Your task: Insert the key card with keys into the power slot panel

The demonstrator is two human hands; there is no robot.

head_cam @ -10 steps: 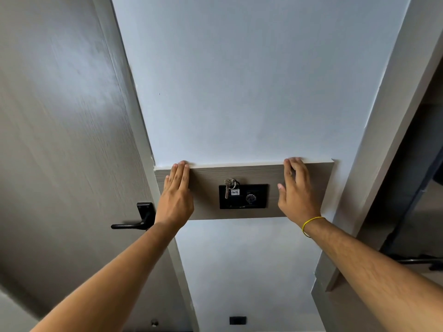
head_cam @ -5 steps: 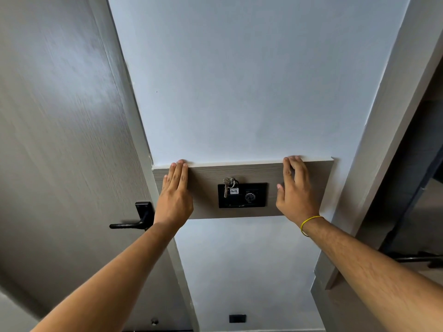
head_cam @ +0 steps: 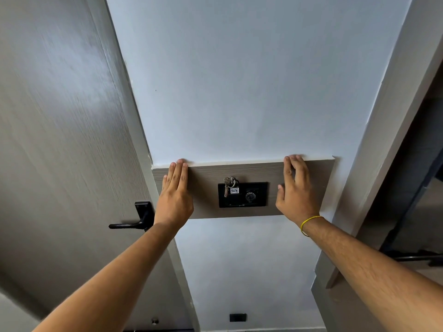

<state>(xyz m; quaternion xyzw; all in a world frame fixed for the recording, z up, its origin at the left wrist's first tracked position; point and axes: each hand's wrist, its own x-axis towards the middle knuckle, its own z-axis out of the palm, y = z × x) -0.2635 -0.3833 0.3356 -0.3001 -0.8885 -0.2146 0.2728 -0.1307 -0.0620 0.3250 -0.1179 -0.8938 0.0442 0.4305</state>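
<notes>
A: Where was the key card (head_cam: 234,193)?

B: Seated in the black power slot panel (head_cam: 242,194), in its left half. Its long axis ran up and down the wall, upper end out of the slot. A white tag reading 407 faced outward. The keys (head_cam: 228,184) hung on a ring at the card's top, one key pointing downward along the card's left edge.

A: And the panel itself?

B: It was mounted at the centre of a grey wood-grain board (head_cam: 259,170), a horizontal strip fixed across the pale wall (head_cam: 239,80). A round dial sat in the panel's right half.

A: Hands?

B: The left hand (head_cam: 174,195) lay flat on the board's left end, fingers straight and together, tips at the top edge, gripping nothing. The right hand (head_cam: 296,192) rested on the board's right part, fingers loosely spread and slightly bent, tips at the top edge, thumb out toward the panel, also holding nothing. Both were well apart from the card. A yellow band (head_cam: 309,222) circled the right wrist.

A: Surroundings?

B: A grey wood-grain door (head_cam: 60,140) stood to the left with a black lever handle (head_cam: 134,220) beside the left wrist. A grey frame (head_cam: 383,140) ran along the right, dark opening beyond it. A small black outlet (head_cam: 237,317) sat low on the wall.
</notes>
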